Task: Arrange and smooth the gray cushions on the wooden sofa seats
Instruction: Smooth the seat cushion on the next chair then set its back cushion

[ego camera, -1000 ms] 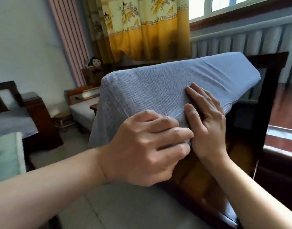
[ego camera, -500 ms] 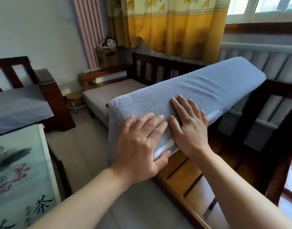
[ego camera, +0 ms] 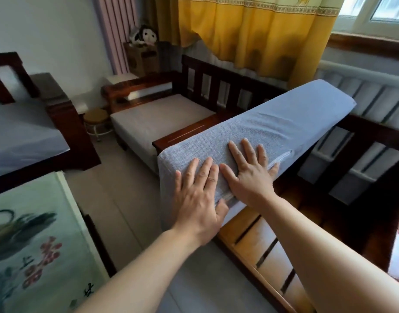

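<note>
A person's two hands lie flat on a big gray cushion. The left hand has its fingers straight and spread wide, pressing on the near end of the cushion, and its thumb tucks under the cushion's lower edge by a white zipper line. The right hand lies just beside it, touching it, with fingers spread wide and flat too. Neither hand holds anything.

The cushion is tilted up on its side. Its lower edge sits on the bare wooden slat seat of the sofa, just below the hands, and its far end leans toward the dark wooden sofa back, past the fingertips.

Beyond the fingers, further away, another sofa seat carries a tan-gray cushion lying flat in its frame. A small round stool stands on the floor to the left of that seat. On a brown box in the corner sits a panda soft toy. A yellow curtain hangs above the sofa back.

To the left of the left arm is a pale green cloth with a painted teapot and red and black Chinese writing; it is too blurry to read for sure. Further left is a bed with a gray sheet.
</note>
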A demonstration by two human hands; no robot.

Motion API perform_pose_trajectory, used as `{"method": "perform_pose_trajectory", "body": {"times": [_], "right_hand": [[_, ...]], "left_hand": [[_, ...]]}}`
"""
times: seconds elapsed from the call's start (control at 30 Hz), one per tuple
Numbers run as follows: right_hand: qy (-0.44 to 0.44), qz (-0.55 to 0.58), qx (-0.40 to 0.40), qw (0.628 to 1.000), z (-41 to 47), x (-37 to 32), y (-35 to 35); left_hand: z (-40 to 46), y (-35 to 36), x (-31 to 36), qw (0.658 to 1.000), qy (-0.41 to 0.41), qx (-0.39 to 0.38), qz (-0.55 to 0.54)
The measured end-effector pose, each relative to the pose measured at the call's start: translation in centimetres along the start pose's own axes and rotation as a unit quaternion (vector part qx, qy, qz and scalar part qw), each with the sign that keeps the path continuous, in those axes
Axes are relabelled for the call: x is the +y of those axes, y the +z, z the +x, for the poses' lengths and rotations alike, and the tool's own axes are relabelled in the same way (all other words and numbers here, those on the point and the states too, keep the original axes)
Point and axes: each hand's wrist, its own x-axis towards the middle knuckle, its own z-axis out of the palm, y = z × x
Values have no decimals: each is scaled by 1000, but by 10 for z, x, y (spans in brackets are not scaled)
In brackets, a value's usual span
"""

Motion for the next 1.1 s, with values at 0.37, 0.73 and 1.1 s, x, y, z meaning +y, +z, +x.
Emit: {"method": "perform_pose_trajectory", "body": {"times": [0.37,0.73,1.1], "right_hand": [[-10,16,-33,999,64,-38,2],[-45,14,-27,999,134,-71,8],[38,0,-39,999,118,-83,6]], "left_hand": [[47,-10,-47,999,-46,-19,0],[103,-18,-96,996,-73,-50,-8],[124,-36,-152,990,5,-132,-55]]}}
